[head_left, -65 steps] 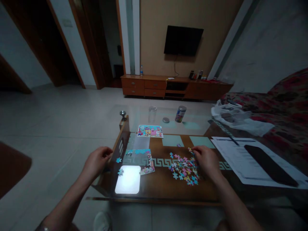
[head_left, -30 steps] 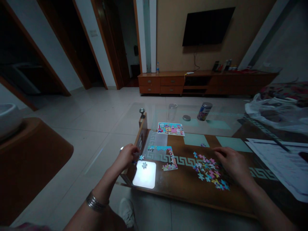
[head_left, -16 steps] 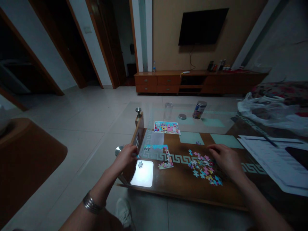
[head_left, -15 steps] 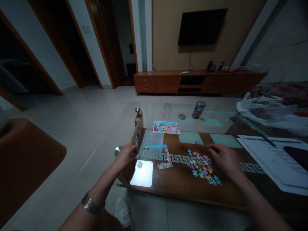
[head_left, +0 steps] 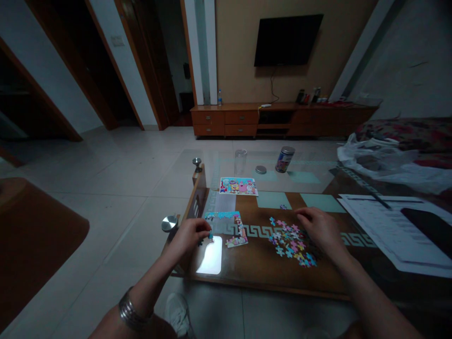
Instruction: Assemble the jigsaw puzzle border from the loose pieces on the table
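puzzle border (head_left: 240, 227) lies just right of the fingers of our left hand (head_left: 190, 234), the nearer one, pinching a blue piece (head_left: 211, 235). beside the fingers of our right hand (head_left: 319, 229) (we can't tell if they hold anything) sit loose pieces (head_left: 293, 245).

From my position, colours read as follows. Loose puzzle pieces (head_left: 289, 253), right of frame centre: pink, light blue, yellow, white. Single puzzle piece (head_left: 211, 234), left of lower centre: blue. Picture card (head_left: 238, 186), centre: multicoloured cartoon print, white border. Tabletop (head_left: 261, 263), lower centre: brown, pale green key-pattern band. Bracelet (head_left: 130, 310), lower left: silver. Television (head_left: 287, 41), upper right: black.
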Tool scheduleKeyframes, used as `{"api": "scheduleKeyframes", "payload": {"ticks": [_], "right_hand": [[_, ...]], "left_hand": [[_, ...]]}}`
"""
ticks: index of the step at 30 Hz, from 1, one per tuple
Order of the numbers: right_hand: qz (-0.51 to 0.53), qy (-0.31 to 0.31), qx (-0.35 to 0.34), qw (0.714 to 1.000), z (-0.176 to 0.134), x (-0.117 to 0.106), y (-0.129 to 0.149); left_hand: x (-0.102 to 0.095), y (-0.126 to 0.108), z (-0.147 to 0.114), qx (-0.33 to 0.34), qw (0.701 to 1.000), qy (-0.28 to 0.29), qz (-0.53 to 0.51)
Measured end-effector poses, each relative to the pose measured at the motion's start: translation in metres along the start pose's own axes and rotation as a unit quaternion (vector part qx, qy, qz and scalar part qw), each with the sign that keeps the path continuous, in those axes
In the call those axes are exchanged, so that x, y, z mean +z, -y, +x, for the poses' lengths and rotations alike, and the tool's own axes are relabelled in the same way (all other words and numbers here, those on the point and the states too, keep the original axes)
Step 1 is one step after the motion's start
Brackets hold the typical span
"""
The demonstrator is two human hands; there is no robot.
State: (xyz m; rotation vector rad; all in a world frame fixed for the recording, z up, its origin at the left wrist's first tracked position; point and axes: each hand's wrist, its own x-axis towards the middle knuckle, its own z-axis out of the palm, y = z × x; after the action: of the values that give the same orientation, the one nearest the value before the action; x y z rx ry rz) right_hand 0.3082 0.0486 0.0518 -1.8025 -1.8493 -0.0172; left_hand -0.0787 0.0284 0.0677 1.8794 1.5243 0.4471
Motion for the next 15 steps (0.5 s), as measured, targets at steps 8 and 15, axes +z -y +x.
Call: {"api": "scheduleKeyframes", "payload": {"ticks": [8, 15], "right_hand": [[0.021, 0.011, -0.004, 1.000, -0.002, 0.002, 0.005], [0.030, 0.017, -0.014, 0.999, -0.003, -0.001, 0.013]], "left_hand": [[0.032, -0.018, -0.004, 0.028, 0.999, 0.035, 0.006], [0.039, -0.019, -0.001, 0.059, 0.997, 0.020, 0.037]]}}
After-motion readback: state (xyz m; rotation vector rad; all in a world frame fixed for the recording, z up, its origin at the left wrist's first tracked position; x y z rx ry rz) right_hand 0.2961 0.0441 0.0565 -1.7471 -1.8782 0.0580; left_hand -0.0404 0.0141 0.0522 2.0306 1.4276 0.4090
